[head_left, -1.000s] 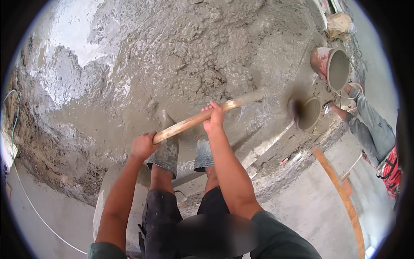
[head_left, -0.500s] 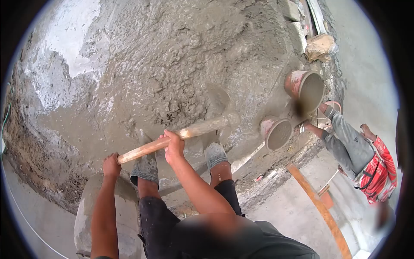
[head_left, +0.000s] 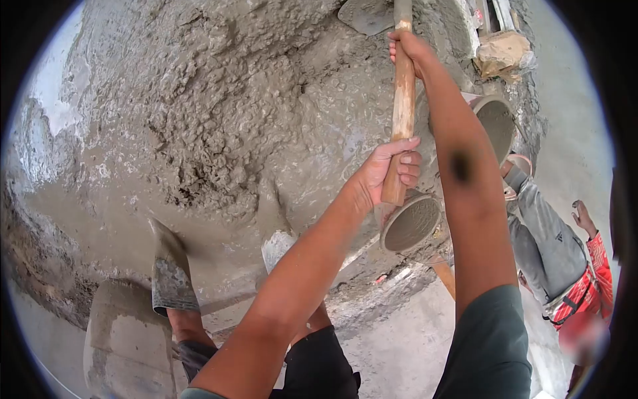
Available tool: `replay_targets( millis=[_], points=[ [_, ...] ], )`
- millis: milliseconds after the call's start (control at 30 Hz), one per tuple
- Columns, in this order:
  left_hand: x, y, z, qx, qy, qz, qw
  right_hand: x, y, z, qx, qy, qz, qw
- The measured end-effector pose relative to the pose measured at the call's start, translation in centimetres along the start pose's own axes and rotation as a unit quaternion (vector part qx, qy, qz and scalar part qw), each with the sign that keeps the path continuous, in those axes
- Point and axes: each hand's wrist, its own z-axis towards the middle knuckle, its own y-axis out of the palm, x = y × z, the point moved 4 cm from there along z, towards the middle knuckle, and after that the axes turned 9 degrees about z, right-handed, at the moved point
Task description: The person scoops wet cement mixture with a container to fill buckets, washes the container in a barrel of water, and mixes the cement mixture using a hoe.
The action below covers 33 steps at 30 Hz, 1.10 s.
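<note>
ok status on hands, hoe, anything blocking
Left fingers, right fingers around hoe handle. Blade at wet mix, contact unclear. Nearer bucket by handle's end in view, possible snag.

The upper edge cuts off the far end of the wooden handle (head_left: pixel 404 100) and part of the metal blade (head_left: pixel 367 16); whether the two join cannot be seen. The right forearm (head_left: pixel 475 219), overlaid by a dark blurred smudge (head_left: pixel 460 166), hides part of the larger bucket (head_left: pixel 493 98). Behind that arm, a wooden plank (head_left: pixel 444 276) runs out of sight. A co-worker's head (head_left: pixel 583 342) is blurred.
</note>
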Motion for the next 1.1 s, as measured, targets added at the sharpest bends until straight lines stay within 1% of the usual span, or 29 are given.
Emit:
replay_targets(
  millis=[67, 100, 200, 300, 367, 400, 433, 533, 600, 633, 700, 767, 800, 833, 867, 900, 933, 967, 1000, 1033, 1100],
  points=[
    [-0.8, -1.2, 1.1, -0.024, 0.034, -0.054, 0.998, 0.7, 0.8, 0.8, 0.046, -0.018, -0.122, 0.991],
    [-1.3, -2.3, 0.3, -0.015, 0.034, -0.066, 0.997, 1.6, 1.3, 1.1, 0.026, -0.005, -0.139, 0.990],
    [-2.2, -2.7, -2.9, 0.004, 0.025, -0.049, 0.999, 4.7, 1.1, 0.2, 0.000, 0.010, -0.135, 0.991],
    [-5.4, -1.9, -6.8, 0.047, 0.037, -0.060, 0.996, 7.9, 2.1, -4.1, 0.025, 0.066, -0.132, 0.989],
    [-6.3, -4.0, -9.8, 0.060, 0.038, -0.105, 0.992, 8.7, 5.1, -5.8, 0.031, 0.048, -0.155, 0.986],
    [-6.1, -3.0, -11.1, 0.084, 0.038, -0.112, 0.989, 9.0, 6.1, -6.7, 0.045, 0.038, -0.162, 0.985],
    [-6.0, -1.7, -12.7, 0.108, 0.041, -0.118, 0.986, 8.8, 7.3, -7.4, 0.035, 0.043, -0.166, 0.985],
    [-5.6, -1.5, -19.8, 0.101, 0.071, -0.160, 0.979, 12.0, 12.3, -10.6, 0.039, 0.098, -0.178, 0.978],
    [-4.4, -1.1, -25.1, 0.024, 0.035, -0.208, 0.977, 12.8, 15.1, -13.6, 0.059, 0.092, -0.193, 0.975],
    [-4.5, -0.5, -26.9, 0.015, 0.056, -0.224, 0.973, 12.9, 16.2, -15.1, 0.074, 0.086, -0.204, 0.972],
    [-5.0, 0.7, -32.0, -0.043, 0.085, -0.323, 0.941, 13.7, 20.3, -18.6, 0.039, 0.075, -0.229, 0.970],
    [-5.3, 1.2, -37.7, -0.099, 0.108, -0.413, 0.899, 19.0, 24.7, -19.6, 0.046, 0.009, -0.125, 0.991],
    [-5.5, 1.3, -40.8, -0.126, 0.109, -0.452, 0.876, 19.4, 27.3, -23.9, 0.049, 0.059, -0.045, 0.996],
    [-5.8, 0.8, -43.7, -0.134, 0.108, -0.455, 0.874, 21.2, 29.5, -26.5, 0.057, 0.071, -0.003, 0.996],
    [-6.5, 0.2, -46.7, -0.142, 0.109, -0.459, 0.870, 22.0, 31.3, -29.5, 0.076, 0.082, 0.010, 0.994],
    [-7.3, -0.6, -49.4, -0.113, 0.103, -0.439, 0.885, 24.5, 32.5, -31.1, 0.102, 0.058, -0.034, 0.992],
    [-8.3, -1.4, -52.1, -0.085, 0.098, -0.419, 0.899, 26.7, 33.8, -33.0, 0.113, 0.044, -0.023, 0.992],
    [-9.5, -2.6, -54.6, -0.043, 0.088, -0.356, 0.929, 28.1, 34.4, -35.0, 0.124, 0.030, -0.013, 0.992],
    [-10.7, -3.8, -56.8, 0.003, 0.079, -0.294, 0.953, 28.1, 34.8, -37.3, 0.099, 0.038, -0.004, 0.994],
    [-11.7, -4.7, -58.5, 0.032, 0.047, -0.262, 0.963, 27.0, 35.0, -39.8, 0.074, 0.047, 0.006, 0.996],
    [-13.0, -5.8, -60.8, 0.101, -0.017, -0.173, 0.980, 24.5, 35.1, -43.8, 0.009, 0.137, 0.144, 0.980]
  ],
)
